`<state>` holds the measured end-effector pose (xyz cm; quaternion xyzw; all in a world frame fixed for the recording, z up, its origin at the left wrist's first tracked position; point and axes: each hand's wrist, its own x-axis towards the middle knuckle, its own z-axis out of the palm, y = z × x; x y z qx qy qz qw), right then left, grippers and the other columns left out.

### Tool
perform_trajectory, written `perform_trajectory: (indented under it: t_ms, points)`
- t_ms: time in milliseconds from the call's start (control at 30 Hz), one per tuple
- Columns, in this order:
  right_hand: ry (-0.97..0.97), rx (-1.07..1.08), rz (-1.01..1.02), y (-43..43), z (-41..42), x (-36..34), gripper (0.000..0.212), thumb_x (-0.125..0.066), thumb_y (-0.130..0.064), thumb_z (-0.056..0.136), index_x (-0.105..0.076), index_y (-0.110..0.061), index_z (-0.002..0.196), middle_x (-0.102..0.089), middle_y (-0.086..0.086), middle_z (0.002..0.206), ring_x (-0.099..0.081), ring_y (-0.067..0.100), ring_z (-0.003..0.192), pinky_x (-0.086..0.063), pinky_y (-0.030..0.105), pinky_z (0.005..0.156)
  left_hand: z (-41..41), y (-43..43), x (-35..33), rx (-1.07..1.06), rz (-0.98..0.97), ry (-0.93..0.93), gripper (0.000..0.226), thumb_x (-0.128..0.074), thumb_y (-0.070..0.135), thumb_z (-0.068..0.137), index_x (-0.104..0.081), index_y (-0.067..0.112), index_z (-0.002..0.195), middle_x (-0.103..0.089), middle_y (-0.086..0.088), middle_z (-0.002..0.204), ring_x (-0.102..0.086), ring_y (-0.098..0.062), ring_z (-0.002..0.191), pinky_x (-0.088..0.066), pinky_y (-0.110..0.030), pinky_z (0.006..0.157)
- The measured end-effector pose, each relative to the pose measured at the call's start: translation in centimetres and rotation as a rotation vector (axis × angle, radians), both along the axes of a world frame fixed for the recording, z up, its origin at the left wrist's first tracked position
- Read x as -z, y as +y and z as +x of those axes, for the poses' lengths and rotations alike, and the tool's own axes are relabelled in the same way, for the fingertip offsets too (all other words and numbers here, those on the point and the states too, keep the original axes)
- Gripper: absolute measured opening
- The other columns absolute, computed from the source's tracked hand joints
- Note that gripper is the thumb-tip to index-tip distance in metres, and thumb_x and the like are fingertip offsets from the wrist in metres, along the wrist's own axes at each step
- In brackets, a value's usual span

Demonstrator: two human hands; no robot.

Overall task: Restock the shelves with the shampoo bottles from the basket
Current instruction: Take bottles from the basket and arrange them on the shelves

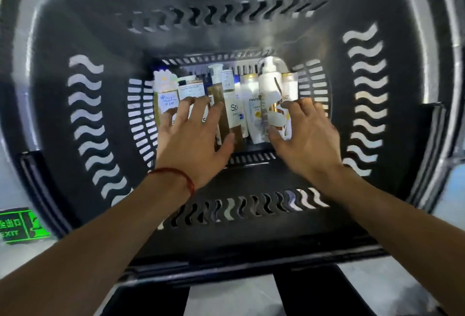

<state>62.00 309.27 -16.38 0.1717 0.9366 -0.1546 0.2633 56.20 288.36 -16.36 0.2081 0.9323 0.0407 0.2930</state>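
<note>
I look straight down into a deep black plastic basket (pixel 75 39) with wavy slots in its walls. Several shampoo bottles lie side by side on its bottom, among them a brown and white one (pixel 232 109) and a white pump bottle (pixel 270 81). My left hand (pixel 193 137), with a red string at the wrist, reaches down with spread fingers over the left bottles; its fingertips touch a white-labelled bottle (pixel 191 90). My right hand (pixel 307 134) is low over the right bottles, thumb and fingers on either side of the white and gold bottle (pixel 275 112). No shelf is in view.
The basket's near rim and dark handle bar (pixel 226 269) run across below my forearms. A green exit sign (pixel 18 225) lies on the pale floor at the lower left. Pale floor shows around the basket.
</note>
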Motion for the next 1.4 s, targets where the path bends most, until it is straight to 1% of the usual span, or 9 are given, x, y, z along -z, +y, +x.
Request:
perform_trajectory:
  t_ms: [267, 533, 700, 800, 867, 967, 1100, 1267, 1400]
  points:
    - [-0.076, 0.403, -0.135, 0.3, -1.5, 11.5, 0.073, -0.078, -0.044, 0.087, -0.041, -0.011, 0.141, -0.046, 0.011, 0.139, -0.049, 0.028, 0.128, -0.047, 0.043, 0.107, 0.1, -0.4, 4.6, -0.046, 0.006, -0.021, 0.064, -0.037, 0.063, 0.096, -0.036, 0.028, 0.15, -0.037, 0.004, 0.155, -0.027, -0.025, 0.146, -0.031, -0.053, 0.114]
    - [-0.17, 0.424, -0.069, 0.4, -2.7, 12.8, 0.085, -0.086, -0.039, 0.081, -0.037, -0.006, 0.142, -0.044, 0.016, 0.139, -0.048, 0.031, 0.127, -0.044, 0.04, 0.108, 0.7, -0.3, 5.9, -0.067, 0.026, -0.059, 0.06, -0.042, 0.058, 0.097, -0.04, 0.026, 0.148, -0.043, 0.001, 0.15, -0.038, -0.024, 0.138, -0.039, -0.049, 0.107]
    - [-0.339, 0.488, -0.175, 1.4, -3.1, 11.5, 0.065, -0.085, -0.053, 0.077, -0.061, -0.01, 0.121, -0.068, 0.004, 0.113, -0.066, 0.021, 0.103, -0.055, 0.033, 0.077, 1.6, 0.0, 6.3, -0.24, 0.185, -0.229, 0.059, -0.05, 0.043, 0.1, -0.036, 0.019, 0.152, -0.045, -0.005, 0.147, -0.045, -0.026, 0.132, -0.047, -0.046, 0.104]
    - [-0.368, 0.575, -0.278, 2.2, -2.1, 10.5, 0.054, -0.085, -0.053, 0.076, -0.07, -0.012, 0.109, -0.074, 0.006, 0.102, -0.071, 0.021, 0.091, -0.057, 0.03, 0.073, 1.9, 0.5, 6.8, -0.401, 0.308, -0.361, 0.059, -0.056, 0.03, 0.102, -0.032, 0.018, 0.154, -0.045, -0.007, 0.149, -0.047, -0.024, 0.134, -0.039, -0.031, 0.103]
    - [-0.369, 0.589, -0.283, 2.4, -1.4, 9.5, 0.067, -0.082, -0.06, 0.068, -0.069, -0.01, 0.112, -0.07, 0.01, 0.108, -0.069, 0.025, 0.095, -0.057, 0.031, 0.074, 2.1, 1.1, 7.4, -0.433, 0.364, -0.404, 0.061, -0.057, 0.023, 0.101, -0.031, 0.018, 0.155, -0.043, -0.005, 0.153, -0.045, -0.022, 0.137, -0.037, -0.027, 0.106]
    - [-0.317, 0.661, -0.293, 2.6, -1.1, 8.6, 0.102, -0.071, -0.071, 0.045, -0.062, -0.008, 0.125, -0.066, 0.011, 0.116, -0.066, 0.026, 0.103, -0.057, 0.033, 0.078, 2.7, 1.9, 8.7, -0.46, 0.364, -0.401, 0.07, -0.058, 0.022, 0.099, -0.023, 0.016, 0.16, -0.033, -0.006, 0.162, -0.036, -0.023, 0.146, -0.033, -0.038, 0.12]
    - [-0.189, 0.783, -0.343, 3.2, -1.6, 7.3, 0.074, -0.087, -0.04, 0.078, -0.05, -0.004, 0.13, -0.065, 0.002, 0.106, -0.065, 0.019, 0.098, -0.05, 0.03, 0.079, 3.2, 2.3, 9.5, -0.599, 0.413, -0.374, 0.072, -0.061, 0.013, 0.098, -0.025, 0.02, 0.16, -0.033, -0.001, 0.156, -0.041, -0.019, 0.142, -0.036, -0.035, 0.119]
    - [-0.127, 0.731, -0.376, 3.8, -1.2, 5.3, 0.074, -0.085, -0.03, 0.083, -0.034, -0.009, 0.134, -0.049, -0.013, 0.088, -0.053, 0.001, 0.074, -0.042, 0.016, 0.059, 2.9, 3.5, 10.2, -0.636, 0.319, -0.358, 0.08, -0.069, 0.027, 0.094, -0.02, 0.02, 0.157, -0.025, 0.0, 0.153, -0.046, -0.024, 0.134, -0.05, -0.044, 0.107]
    - [-0.112, 0.716, -0.402, 3.8, 0.4, 4.7, 0.075, -0.084, -0.03, 0.085, -0.034, -0.015, 0.139, -0.054, -0.01, 0.096, -0.054, -0.002, 0.077, -0.04, 0.012, 0.055, 3.4, 5.4, 9.8, -0.571, 0.147, -0.237, 0.087, -0.068, 0.041, 0.093, -0.017, 0.014, 0.159, -0.029, -0.009, 0.157, -0.045, -0.03, 0.134, -0.047, -0.046, 0.107]
